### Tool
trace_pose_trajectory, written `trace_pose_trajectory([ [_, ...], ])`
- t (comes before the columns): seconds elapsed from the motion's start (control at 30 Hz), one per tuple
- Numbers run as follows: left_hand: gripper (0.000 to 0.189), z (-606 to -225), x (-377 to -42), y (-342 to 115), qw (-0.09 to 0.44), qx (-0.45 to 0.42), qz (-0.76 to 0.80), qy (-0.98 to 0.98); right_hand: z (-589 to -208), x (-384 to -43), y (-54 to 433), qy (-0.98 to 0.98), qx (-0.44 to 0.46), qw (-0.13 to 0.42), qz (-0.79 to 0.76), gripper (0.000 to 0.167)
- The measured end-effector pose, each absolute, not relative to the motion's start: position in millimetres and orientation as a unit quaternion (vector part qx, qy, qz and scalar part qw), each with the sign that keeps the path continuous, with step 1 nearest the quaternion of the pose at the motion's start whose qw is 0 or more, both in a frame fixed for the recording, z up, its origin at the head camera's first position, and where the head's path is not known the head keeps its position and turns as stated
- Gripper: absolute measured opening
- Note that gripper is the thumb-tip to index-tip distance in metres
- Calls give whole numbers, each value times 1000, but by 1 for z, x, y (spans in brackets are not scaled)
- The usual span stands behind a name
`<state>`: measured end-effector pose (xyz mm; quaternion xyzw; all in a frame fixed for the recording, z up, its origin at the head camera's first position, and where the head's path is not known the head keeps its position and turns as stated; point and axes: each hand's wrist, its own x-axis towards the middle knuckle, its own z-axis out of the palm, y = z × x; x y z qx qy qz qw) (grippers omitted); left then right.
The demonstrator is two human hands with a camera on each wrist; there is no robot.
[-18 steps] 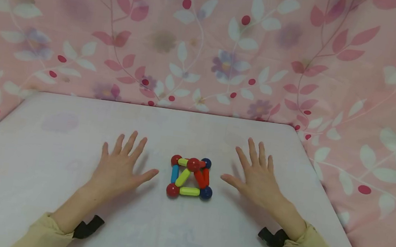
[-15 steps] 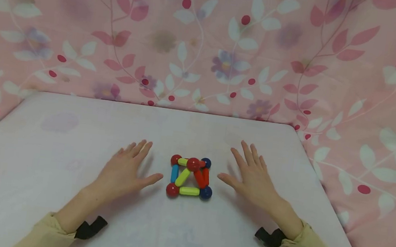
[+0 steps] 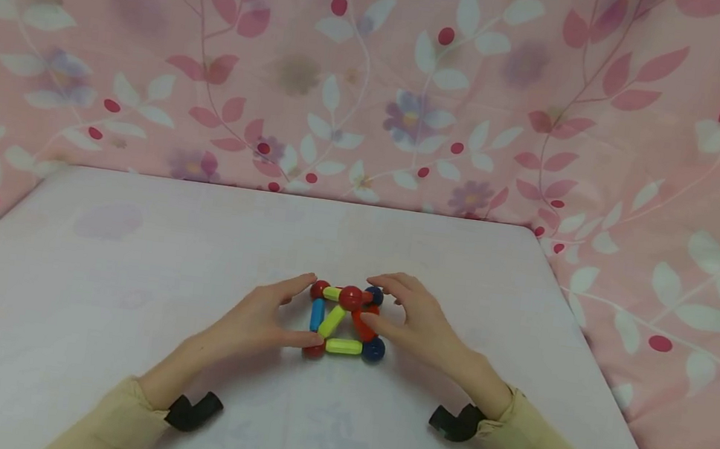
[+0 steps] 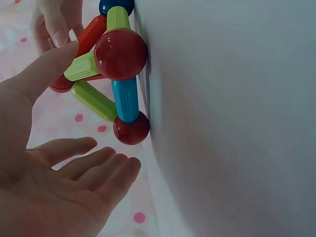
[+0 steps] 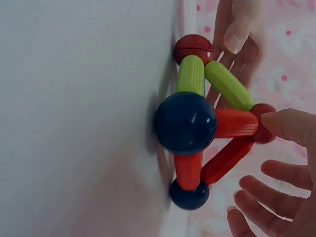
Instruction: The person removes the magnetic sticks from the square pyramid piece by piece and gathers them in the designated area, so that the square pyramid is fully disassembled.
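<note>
A small pyramid of red and navy balls joined by coloured rods stands on the table, a red ball at its top. My left hand is at its left side, thumb in front and fingers behind. In the left wrist view those fingers are extended and apart from the pyramid; whether the thumb touches it I cannot tell. On the right, my right hand reaches over the red rods, its thumb close to the top ball in the right wrist view. Its fingers are spread and loosely bent, gripping nothing.
The white-covered table spreads around both hands. Pink floral cloth hangs behind it and along the right side. A black device sits at the left wrist, and a similar black device at the right.
Both hands have moved inward from either side to the pyramid, and their widely spread fingers have drawn closer together. The pyramid stays where it was.
</note>
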<state>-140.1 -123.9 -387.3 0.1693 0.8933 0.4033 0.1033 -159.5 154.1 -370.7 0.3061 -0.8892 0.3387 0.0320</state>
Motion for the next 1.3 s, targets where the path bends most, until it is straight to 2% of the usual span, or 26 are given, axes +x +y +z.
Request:
trace_pose_trajectory([
  [0.33, 103, -396, -147, -117, 115, 229, 403, 879, -366, -166, 132, -861, 377, 56, 337, 39],
  [0.93, 103, -400, -147, -117, 110, 226, 415, 874, -378, -164, 122, -842, 401, 160, 324, 33],
  [1.07, 104, -399, -147, -118, 111, 225, 416, 874, -381, -164, 121, -835, 395, 157, 349, 33],
  [1.3, 104, -398, -146, -118, 118, 218, 419, 873, -386, -168, 121, -828, 380, 116, 396, 36],
])
